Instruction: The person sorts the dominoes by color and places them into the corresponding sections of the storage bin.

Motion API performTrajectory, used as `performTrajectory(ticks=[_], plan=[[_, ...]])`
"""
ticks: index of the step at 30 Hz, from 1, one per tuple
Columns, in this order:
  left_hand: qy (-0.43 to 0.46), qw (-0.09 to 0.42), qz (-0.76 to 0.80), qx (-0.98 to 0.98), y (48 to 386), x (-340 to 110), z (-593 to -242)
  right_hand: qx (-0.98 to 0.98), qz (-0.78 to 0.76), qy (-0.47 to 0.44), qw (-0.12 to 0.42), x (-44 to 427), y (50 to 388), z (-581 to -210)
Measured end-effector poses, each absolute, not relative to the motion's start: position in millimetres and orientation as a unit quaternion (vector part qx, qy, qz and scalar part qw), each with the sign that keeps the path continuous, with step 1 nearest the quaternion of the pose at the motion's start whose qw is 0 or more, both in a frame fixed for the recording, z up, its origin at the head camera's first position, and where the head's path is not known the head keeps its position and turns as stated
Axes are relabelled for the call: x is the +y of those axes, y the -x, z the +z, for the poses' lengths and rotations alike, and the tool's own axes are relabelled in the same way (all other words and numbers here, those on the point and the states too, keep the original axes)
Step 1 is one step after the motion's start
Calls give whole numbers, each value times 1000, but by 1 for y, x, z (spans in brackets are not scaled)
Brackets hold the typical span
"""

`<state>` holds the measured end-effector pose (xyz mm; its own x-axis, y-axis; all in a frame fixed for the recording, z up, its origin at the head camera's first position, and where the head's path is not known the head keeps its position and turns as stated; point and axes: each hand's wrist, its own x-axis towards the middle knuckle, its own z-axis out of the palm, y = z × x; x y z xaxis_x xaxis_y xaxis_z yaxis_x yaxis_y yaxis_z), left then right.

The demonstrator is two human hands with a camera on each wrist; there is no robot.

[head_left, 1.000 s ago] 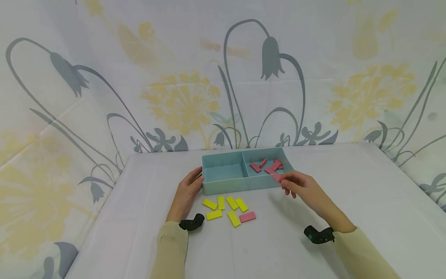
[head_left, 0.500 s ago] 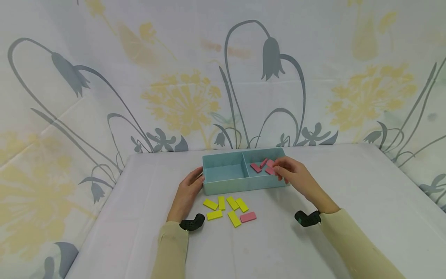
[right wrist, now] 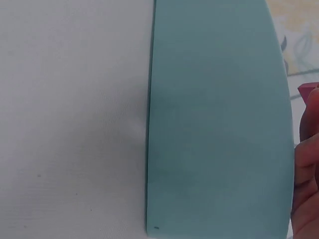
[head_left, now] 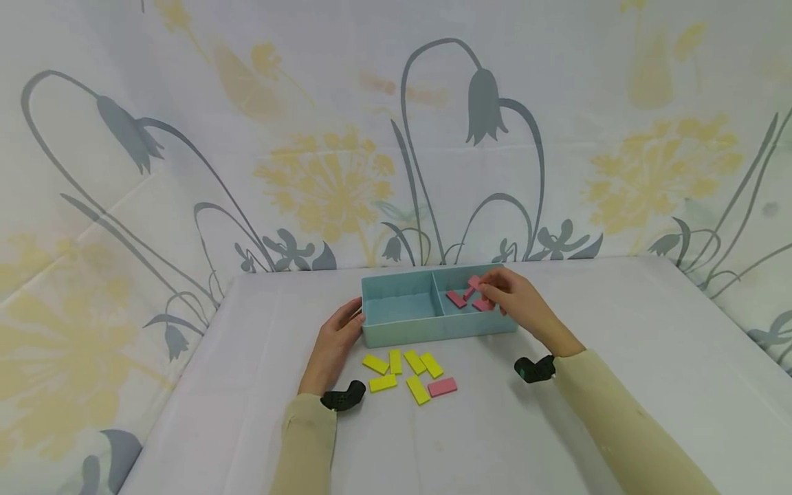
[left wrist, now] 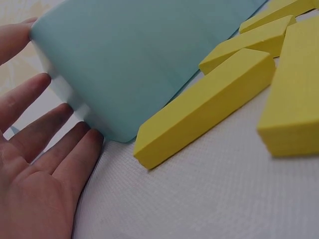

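A light blue two-compartment box (head_left: 408,333) stands on the white table. My left hand (head_left: 334,346) rests against its left end; in the left wrist view the straight fingertips touch the box wall (left wrist: 124,59). Over the right compartment, my right hand (head_left: 515,301) pinches a pink block (head_left: 474,282) between thumb and fingers. Several pink blocks lie loosely inside that compartment, one of them the block (head_left: 456,299) near the divider; the hand partly covers the others. The left compartment (head_left: 402,306) holds nothing. In the right wrist view the box wall hides part of the hand.
Several yellow blocks (head_left: 417,390) lie scattered on the table in front of the box. A single pink block (head_left: 442,387) lies at their right. Behind the table hangs a flower-patterned cloth (head_left: 334,103).
My right hand has moved from the box's front right rim inward and to the left, carrying the pink block over the right compartment. The left hand stays at the box's end.
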<state>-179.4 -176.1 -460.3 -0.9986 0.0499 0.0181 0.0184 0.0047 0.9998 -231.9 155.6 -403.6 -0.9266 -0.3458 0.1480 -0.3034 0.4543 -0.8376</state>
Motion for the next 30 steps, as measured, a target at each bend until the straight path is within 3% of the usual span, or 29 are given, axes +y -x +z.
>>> performTrajectory(ticks=[11, 30], plan=[[-40, 22, 717, 695, 180, -173, -462, 870, -461, 171, 26, 160, 246, -414], [-31, -4, 710, 704, 191, -180, -481, 865, -471, 170, 34, 152, 250, -417]])
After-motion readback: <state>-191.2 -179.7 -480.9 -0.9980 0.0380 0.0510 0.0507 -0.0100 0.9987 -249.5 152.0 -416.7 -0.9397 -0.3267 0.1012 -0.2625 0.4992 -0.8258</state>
